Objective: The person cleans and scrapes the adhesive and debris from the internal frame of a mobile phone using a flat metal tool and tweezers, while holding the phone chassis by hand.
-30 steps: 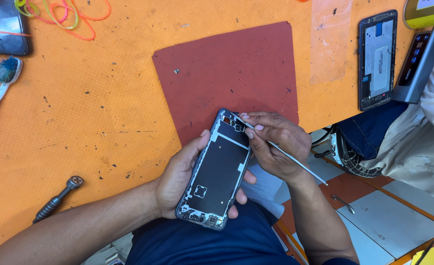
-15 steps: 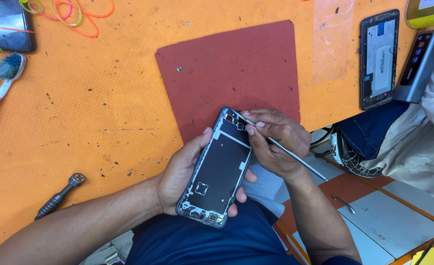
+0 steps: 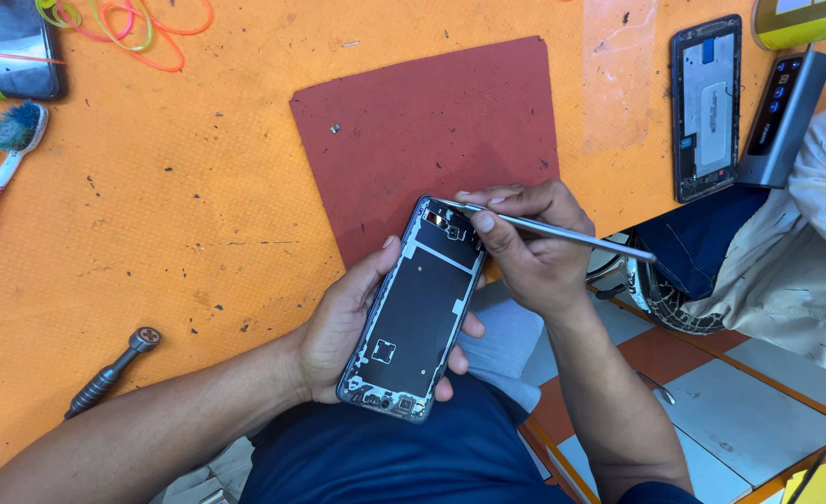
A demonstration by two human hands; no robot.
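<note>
Both hands work close together over the person's lap at the near edge of the bench (image 3: 151, 233). Left hand (image 3: 338, 331) cups an opened phone (image 3: 417, 313) from below, palm under its back, thumb along the left edge and fingertips curling round the right edge, so it is clamped on the phone. Right hand (image 3: 525, 247) pinches slim metal tweezers (image 3: 562, 231) like a pen, fingers closed on the shaft; the tip touches the phone's top end, by the camera area, and the long shaft sticks out to the right. The phone lies tilted, top end toward the bench, its dark inner frame facing up. The orange bench fills most of the view. On it, just beyond the hands, lies a dark red mat (image 3: 431, 121), with a tiny screw (image 3: 335, 129) near its left side. Far right, a second opened phone (image 3: 707, 107) lies beside a grey box (image 3: 786, 112), with pale cloth (image 3: 805, 261) below them. At the left edge are a dark phone (image 3: 11, 47), orange and green bands (image 3: 133, 28) and a pink-handled brush (image 3: 2, 159). A screwdriver (image 3: 109, 373) lies near the left forearm.
</note>
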